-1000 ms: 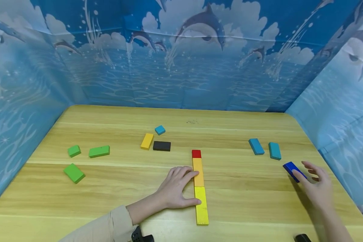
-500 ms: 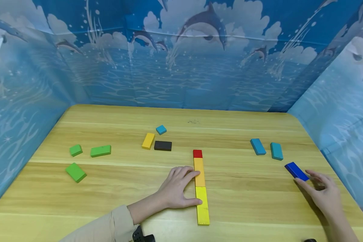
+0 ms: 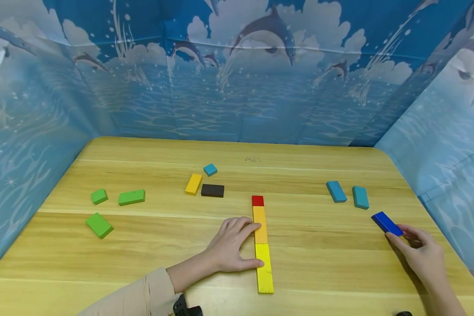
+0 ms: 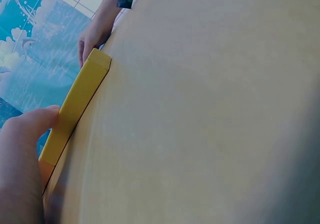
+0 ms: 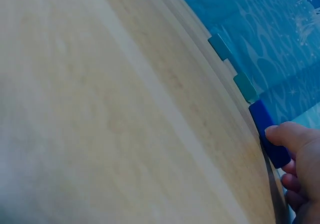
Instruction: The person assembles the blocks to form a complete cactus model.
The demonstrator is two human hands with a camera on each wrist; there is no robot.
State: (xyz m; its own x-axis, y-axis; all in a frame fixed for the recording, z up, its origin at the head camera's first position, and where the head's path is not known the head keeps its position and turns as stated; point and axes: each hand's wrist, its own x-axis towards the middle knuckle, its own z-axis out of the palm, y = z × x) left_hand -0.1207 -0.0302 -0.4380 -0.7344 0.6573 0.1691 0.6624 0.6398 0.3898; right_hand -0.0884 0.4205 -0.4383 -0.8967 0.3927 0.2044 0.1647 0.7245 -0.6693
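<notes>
In the head view, my left hand [image 3: 233, 248] rests beside a straight row of blocks. Its thumb touches the long yellow block [image 3: 265, 281], and a fingertip lies on the orange block [image 3: 260, 215]. A small red block [image 3: 257, 200] caps the far end of the row. Over at the right, my right hand [image 3: 420, 248] pinches the near end of a dark blue block [image 3: 384, 220] between thumb and fingers. The right wrist view shows the thumb pressed on the face of this blue block [image 5: 266, 126], with the other fingers partly hidden behind it.
Two light blue blocks [image 3: 336, 192] lie beyond the right hand. Left of the row are a black block [image 3: 212, 190], an amber block [image 3: 193, 184] and a small light blue block [image 3: 210, 170]. Three green blocks [image 3: 99, 225] lie farther left. A dolphin-print curtain [image 3: 241, 96] borders the table.
My right hand has shifted slightly right, to the near end of the dark blue block, and its spread fingers have closed on it. My left hand stays on the row.
</notes>
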